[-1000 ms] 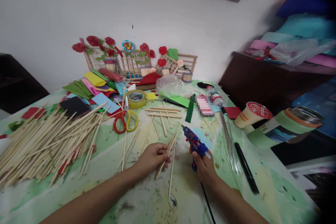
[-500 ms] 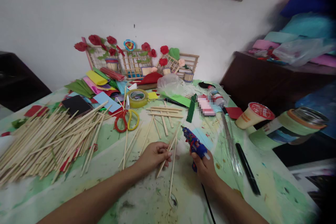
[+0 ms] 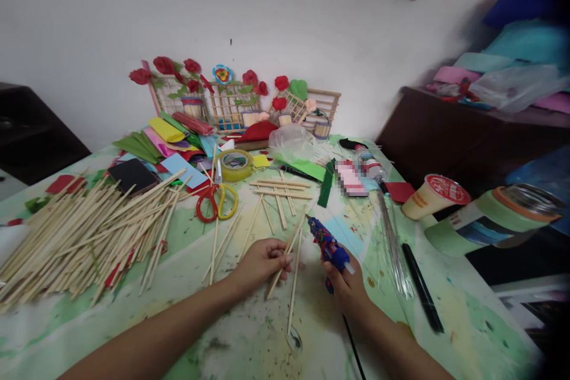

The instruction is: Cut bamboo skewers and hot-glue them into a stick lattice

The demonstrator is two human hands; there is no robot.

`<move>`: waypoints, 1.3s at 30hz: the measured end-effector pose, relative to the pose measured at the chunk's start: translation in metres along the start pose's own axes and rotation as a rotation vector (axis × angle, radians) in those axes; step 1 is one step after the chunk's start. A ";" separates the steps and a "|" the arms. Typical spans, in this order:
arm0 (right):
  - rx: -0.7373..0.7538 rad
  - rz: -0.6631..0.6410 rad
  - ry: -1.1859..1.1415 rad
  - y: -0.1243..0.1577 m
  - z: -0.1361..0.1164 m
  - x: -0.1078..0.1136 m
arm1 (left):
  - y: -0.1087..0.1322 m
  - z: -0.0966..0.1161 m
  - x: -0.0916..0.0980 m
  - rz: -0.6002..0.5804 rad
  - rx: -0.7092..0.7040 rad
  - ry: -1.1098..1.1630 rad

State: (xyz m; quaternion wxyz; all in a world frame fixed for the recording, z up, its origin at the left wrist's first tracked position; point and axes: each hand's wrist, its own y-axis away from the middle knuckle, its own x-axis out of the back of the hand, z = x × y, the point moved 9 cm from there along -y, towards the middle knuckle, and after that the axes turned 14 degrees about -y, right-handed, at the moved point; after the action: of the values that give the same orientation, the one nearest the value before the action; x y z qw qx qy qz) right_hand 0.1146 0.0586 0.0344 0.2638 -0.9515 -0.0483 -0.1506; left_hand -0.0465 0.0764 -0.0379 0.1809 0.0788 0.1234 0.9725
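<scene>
Near the middle of the table, my left hand [image 3: 267, 260] pinches a wooden stick [image 3: 276, 280] that slants up and away. My right hand [image 3: 346, 278] is wrapped round a blue glue gun [image 3: 330, 243], whose tip points at the upper end of the held stick, close to it. Another stick [image 3: 294, 285] lies between my hands, its lower end at a small dark-and-clear spot on the cloth. Beyond them, several sticks [image 3: 282, 188] lie crossed. To the left are red and yellow scissors [image 3: 217, 202] and a large pile of sticks [image 3: 111, 231].
A tape roll [image 3: 234, 165], coloured paper [image 3: 164, 133] and flower-decorated stick frames [image 3: 231, 107] stand towards the wall. On the right are thin wires [image 3: 394, 249], a black marker [image 3: 422, 288], a cup [image 3: 434, 196] and a jar [image 3: 494, 217]. The glue gun's cord [image 3: 354, 347] runs to the front.
The view has shifted slightly, so most things appear a little further right. Both hands keep their holds, and the glue gun tip stays near the held stick.
</scene>
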 end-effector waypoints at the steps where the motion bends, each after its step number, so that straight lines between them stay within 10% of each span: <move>1: 0.002 -0.004 0.000 0.000 0.000 -0.001 | 0.000 0.001 0.000 -0.002 -0.003 -0.002; 39: 0.126 -0.167 -0.020 0.002 -0.023 -0.017 | -0.001 0.008 0.031 0.182 0.041 0.388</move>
State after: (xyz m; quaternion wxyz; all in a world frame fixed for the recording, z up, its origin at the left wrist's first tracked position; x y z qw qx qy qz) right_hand 0.0933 0.0450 0.0466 0.3093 -0.9271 -0.1393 -0.1593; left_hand -0.0731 0.0905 -0.0275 0.0636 -0.0955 0.1679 0.9791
